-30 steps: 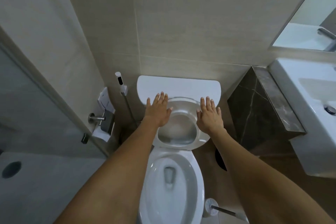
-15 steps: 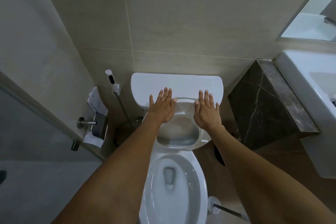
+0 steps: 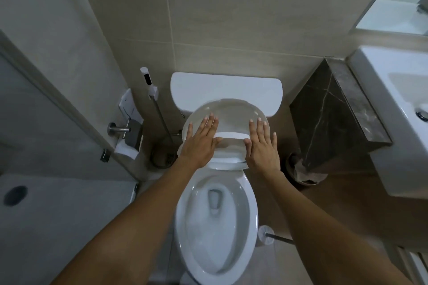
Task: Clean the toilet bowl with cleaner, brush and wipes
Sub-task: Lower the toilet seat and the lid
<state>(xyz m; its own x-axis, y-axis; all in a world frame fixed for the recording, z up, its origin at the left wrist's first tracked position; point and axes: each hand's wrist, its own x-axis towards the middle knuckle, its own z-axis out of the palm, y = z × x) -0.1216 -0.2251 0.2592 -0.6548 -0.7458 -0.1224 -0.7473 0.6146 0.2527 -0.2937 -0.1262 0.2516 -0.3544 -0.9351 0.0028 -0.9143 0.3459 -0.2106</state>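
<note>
**Both hands flat on the raised toilet seat and lid**

The toilet bowl [image 3: 216,222] stands open at the centre of the head view, white, with water lying in its grey basin. At its back end the seat and lid [image 3: 228,120] are tilted up together in front of the white cistern [image 3: 225,89]. The person's left hand [image 3: 201,143] lies on the left side of the lifted seat, fingers straight and close together, thumb spread toward the middle; it grasps nothing. The right hand [image 3: 262,146] lies flat on the right side in the same way, fingers extended and slightly fanned, palm against the plastic, with nothing held. Both bare forearms reach in from the lower corners.

Just right of the bowl's front a toilet brush [image 3: 269,236] rests low near the floor, its dark handle running off to the right. On the left wall a bidet sprayer [image 3: 149,82] hangs in its bracket, its hose dropping toward the floor, and further left sits a paper holder [image 3: 128,129]. To the right a dark marble ledge [image 3: 335,115] stands between the cistern and a white washbasin [image 3: 393,109], with a lined waste bin [image 3: 301,171] at the ledge's foot
</note>
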